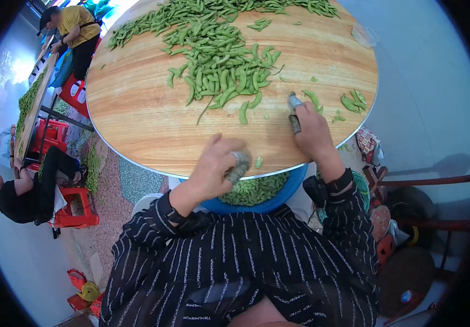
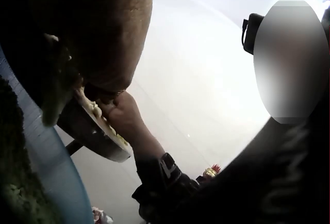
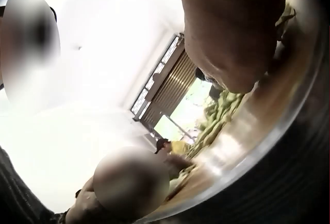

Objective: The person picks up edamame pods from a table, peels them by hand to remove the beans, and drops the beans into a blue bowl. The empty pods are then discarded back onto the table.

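My left hand (image 1: 210, 166) is over the table's near edge, above a blue basin (image 1: 295, 182). Motion blurs its fingers, and I cannot tell whether they hold anything. A grey-green wrapping (image 1: 239, 168) covers one or more of its digits. A small green piece (image 1: 259, 162) lies on the wood just right of it. My right hand (image 1: 314, 131) reaches low over the round wooden table (image 1: 137, 109), its wrapped forefinger and thumb apart, nothing showing between them. Beside that forefinger lies a green soybean pod (image 1: 311, 98). Shelled green beans (image 1: 254, 191) fill the basin.
A large heap of pods (image 1: 218, 60) spreads across the middle and back of the table. Several pods (image 1: 355, 102) lie at the right. A clear plastic piece (image 1: 363, 36) sits near the right rim. Two people work at another table (image 1: 41, 98) on the left, near red stools (image 1: 74, 210).
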`<state>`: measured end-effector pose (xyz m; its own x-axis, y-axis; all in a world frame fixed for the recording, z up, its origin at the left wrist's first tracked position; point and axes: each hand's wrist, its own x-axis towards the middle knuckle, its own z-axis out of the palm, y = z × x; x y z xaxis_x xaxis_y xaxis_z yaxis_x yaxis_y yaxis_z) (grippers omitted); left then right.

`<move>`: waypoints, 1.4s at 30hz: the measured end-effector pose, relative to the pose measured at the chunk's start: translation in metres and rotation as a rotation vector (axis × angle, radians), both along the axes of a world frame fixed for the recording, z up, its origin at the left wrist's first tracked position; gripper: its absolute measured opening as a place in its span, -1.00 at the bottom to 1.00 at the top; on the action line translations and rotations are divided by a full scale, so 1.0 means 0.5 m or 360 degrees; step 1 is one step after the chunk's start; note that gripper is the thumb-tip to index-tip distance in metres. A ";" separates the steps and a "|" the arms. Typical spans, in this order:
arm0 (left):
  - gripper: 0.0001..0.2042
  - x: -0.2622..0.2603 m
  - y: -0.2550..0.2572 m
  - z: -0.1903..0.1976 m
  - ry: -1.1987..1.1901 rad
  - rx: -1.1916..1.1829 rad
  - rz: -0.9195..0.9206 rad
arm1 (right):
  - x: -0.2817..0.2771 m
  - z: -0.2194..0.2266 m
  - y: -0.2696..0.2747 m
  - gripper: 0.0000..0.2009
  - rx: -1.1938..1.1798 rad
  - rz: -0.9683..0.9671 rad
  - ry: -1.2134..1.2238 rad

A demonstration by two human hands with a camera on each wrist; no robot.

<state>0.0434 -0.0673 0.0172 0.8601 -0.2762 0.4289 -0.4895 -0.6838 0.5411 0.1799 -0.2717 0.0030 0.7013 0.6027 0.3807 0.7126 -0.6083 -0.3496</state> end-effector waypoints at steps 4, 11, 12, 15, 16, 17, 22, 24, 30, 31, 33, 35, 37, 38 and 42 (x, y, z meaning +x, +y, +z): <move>-0.85 0.057 0.027 0.033 0.0013 0.0109 0.0252 | 0.012 -0.017 -0.039 -0.81 0.0079 -0.0062 -0.0022; -0.72 0.162 0.001 0.019 0.0415 0.0539 0.0645 | -0.014 0.004 -0.026 -0.85 0.0306 -0.0076 0.0075; -0.72 0.165 0.003 0.014 0.0413 0.0542 0.0635 | -0.016 0.006 -0.009 -0.85 0.0309 -0.0087 0.0074; -0.75 0.157 0.015 0.012 0.0458 0.0670 0.0668 | -0.027 0.007 0.034 -0.87 0.0186 0.0083 0.0120; -0.80 0.147 0.020 0.020 0.0406 0.0628 0.0681 | -0.029 0.009 0.047 -0.87 0.0091 0.0159 0.0159; -0.85 0.138 0.028 0.027 0.0349 0.0585 0.0698 | -0.029 0.012 0.061 -0.87 -0.0004 0.0240 0.0192; -0.90 0.072 0.052 0.054 0.0803 -0.1035 0.0357 | -0.081 0.008 0.085 -0.88 0.0601 0.0434 0.0402; -0.87 0.052 0.042 0.058 0.0953 -0.1445 0.0275 | -0.107 0.045 0.079 -0.90 0.1145 0.0353 0.1819; -0.95 0.023 0.020 0.057 0.0659 -0.0990 0.0078 | -0.137 0.081 0.080 -0.93 0.1365 0.0582 0.2311; -0.95 0.021 0.020 0.058 0.0659 -0.0995 0.0081 | -0.139 0.083 0.082 -0.93 0.1359 0.0580 0.2314; -0.94 0.015 0.021 0.062 0.0633 -0.0881 0.0086 | -0.145 0.084 0.085 -0.93 0.1362 0.0507 0.2303; -0.93 0.011 0.020 0.062 0.0575 -0.0797 0.0102 | -0.147 0.080 0.086 -0.93 0.1368 0.0507 0.2299; -0.93 0.008 0.022 0.065 0.0511 -0.0709 0.0114 | -0.149 0.079 0.088 -0.93 0.1377 0.0511 0.2286; -0.93 0.006 0.024 0.067 0.0605 -0.0677 0.0125 | -0.151 0.080 0.089 -0.91 0.1365 0.0482 0.2254; -0.91 0.006 0.025 0.073 0.0625 -0.0597 0.0102 | -0.155 0.080 0.091 -0.94 0.1346 0.0369 0.2230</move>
<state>0.0463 -0.0547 0.0537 0.9855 -0.1075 0.1312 -0.1651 -0.4304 0.8874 0.1023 -0.2264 0.0428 0.6909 0.7011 -0.1764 -0.3798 0.1444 -0.9137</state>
